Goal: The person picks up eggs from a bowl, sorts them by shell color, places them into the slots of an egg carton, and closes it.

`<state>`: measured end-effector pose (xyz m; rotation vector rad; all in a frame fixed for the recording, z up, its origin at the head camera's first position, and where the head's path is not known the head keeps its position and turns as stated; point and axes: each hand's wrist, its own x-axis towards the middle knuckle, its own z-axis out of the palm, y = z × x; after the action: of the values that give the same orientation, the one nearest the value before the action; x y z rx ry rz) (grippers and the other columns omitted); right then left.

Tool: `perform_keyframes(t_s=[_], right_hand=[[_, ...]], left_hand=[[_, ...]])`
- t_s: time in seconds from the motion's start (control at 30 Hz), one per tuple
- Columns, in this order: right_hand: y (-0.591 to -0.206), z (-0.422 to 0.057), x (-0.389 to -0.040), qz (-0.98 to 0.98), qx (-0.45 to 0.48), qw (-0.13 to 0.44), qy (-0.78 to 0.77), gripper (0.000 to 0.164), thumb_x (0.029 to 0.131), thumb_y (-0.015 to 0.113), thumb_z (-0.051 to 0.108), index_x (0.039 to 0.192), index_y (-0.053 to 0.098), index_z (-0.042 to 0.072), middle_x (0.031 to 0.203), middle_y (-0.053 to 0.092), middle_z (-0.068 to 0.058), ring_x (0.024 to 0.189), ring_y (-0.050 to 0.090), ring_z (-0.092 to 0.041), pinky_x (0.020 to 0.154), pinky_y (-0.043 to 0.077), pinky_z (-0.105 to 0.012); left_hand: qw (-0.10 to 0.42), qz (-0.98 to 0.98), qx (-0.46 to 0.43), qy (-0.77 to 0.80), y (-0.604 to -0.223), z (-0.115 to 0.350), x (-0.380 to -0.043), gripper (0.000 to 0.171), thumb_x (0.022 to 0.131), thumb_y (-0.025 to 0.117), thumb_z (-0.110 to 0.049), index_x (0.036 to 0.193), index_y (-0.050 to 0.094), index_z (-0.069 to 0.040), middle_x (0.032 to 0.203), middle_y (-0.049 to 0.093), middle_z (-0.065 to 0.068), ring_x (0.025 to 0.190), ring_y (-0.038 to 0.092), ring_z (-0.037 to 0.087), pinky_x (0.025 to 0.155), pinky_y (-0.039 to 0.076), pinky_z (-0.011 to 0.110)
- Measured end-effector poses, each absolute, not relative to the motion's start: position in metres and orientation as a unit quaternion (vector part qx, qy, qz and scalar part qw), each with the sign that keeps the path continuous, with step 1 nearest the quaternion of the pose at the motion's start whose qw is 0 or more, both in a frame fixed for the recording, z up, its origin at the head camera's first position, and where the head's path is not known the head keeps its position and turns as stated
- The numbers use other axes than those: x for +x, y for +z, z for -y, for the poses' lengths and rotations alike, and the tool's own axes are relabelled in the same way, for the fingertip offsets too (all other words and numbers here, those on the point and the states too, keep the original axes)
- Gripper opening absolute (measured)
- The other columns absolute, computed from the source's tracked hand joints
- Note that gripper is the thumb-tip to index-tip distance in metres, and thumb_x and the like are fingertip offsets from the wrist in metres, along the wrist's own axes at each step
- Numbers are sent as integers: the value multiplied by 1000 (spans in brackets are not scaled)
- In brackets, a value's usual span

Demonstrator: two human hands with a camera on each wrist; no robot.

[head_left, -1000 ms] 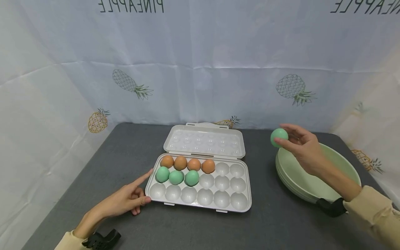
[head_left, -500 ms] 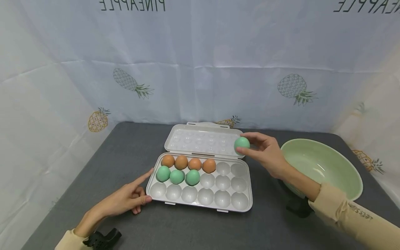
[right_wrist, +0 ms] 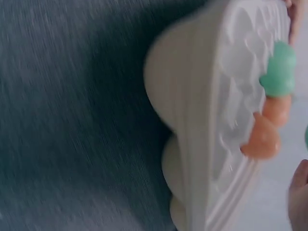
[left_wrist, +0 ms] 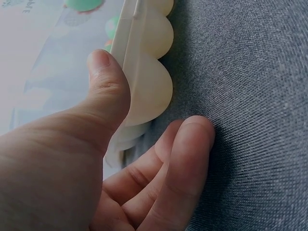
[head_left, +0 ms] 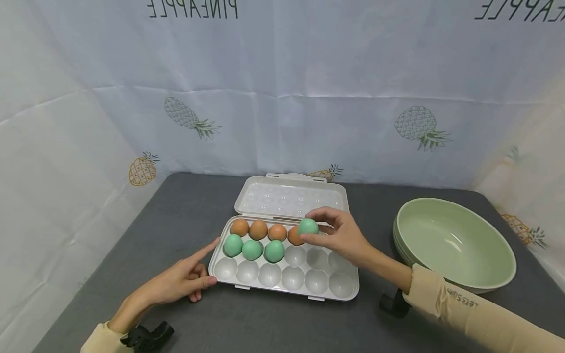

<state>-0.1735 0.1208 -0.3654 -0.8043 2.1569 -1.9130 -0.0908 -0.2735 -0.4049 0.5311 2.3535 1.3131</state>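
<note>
My right hand pinches a green ball between thumb and fingertips. It hangs over the egg tray, just beside the rightmost orange ball and partly in front of it. The open white tray holds several orange balls in its far row and 3 green balls in the middle row. My left hand rests at the tray's left end, index finger straight along its edge and thumb at the near corner. In the left wrist view the thumb touches the tray's side, the other fingers below being bent.
A large light-green bowl, apparently stacked on another, stands on the right of the dark grey table. The tray's lid lies folded back behind it. A white pineapple-print curtain hangs along the back and sides.
My right hand has carried the green ball leftward from the bowl, past the lid, and lowered it over the tray. The left hand has stayed at the tray's edge.
</note>
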Motion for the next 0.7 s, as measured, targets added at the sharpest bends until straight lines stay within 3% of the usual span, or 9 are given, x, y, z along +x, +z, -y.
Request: perform_keyframes(t_s=[0.17, 0.37, 0.7], right_hand=[[-375, -115, -166, -745, -263, 86, -606, 40, 81, 87, 12, 118, 72, 5, 114, 73, -6, 103, 68, -13, 96, 58, -29], [-383, -112, -162, -759, -250, 92, -594, 40, 80, 89, 15, 116, 73, 7, 121, 72, -10, 108, 68, -6, 98, 58, -27], [-404, -105, -156, -770, -263, 69, -577, 38, 76, 91, 11, 110, 76, 5, 113, 71, -14, 102, 66, -4, 94, 59, -26]], left_hand=[[194, -842, 194, 464, -404, 273, -90, 90, 102, 64, -23, 166, 1, -12, 75, 63, 4, 59, 62, 8, 56, 57, 32], [196, -844, 193, 461, -401, 272, -90, 90, 102, 64, -24, 166, 3, -10, 70, 61, 1, 55, 60, 6, 53, 56, 31], [195, -847, 199, 453, -396, 270, -91, 90, 102, 66, -24, 165, 4, -8, 65, 61, 2, 50, 58, 6, 49, 55, 32]])
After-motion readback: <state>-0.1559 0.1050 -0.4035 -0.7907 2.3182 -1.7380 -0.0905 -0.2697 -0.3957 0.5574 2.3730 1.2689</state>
